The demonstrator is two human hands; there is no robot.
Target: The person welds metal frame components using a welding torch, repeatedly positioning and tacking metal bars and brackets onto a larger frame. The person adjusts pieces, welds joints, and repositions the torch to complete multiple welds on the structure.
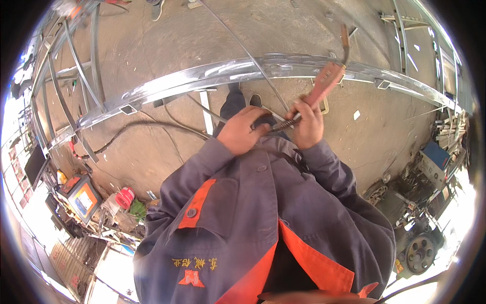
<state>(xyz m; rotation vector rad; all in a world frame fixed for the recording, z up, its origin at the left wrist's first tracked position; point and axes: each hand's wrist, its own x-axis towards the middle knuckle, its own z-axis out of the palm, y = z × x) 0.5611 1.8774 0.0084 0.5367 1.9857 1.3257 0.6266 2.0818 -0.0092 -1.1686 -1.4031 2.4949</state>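
Observation:
My right hand (309, 124) is closed around the lower end of the red handle of a welding torch (326, 81). Its bent neck and copper-coloured nozzle point up and away, above the metal frame's near beam. A black coil spring (284, 124) runs from the handle's lower end toward my left hand (240, 130). The fingers of that hand curl around the dark torch cable close to my waist, partly hiding it. From behind my left forearm a black cable (136, 124) trails left over the floor.
A long shiny metal beam (202, 76) crosses in front of me, with a thin rod (238, 40) slanting over it. Metal frames (76, 66) stand at left. An orange-and-grey machine (81, 199) and red bucket (124, 197) sit lower left; machinery with a wheel (421, 252) is lower right.

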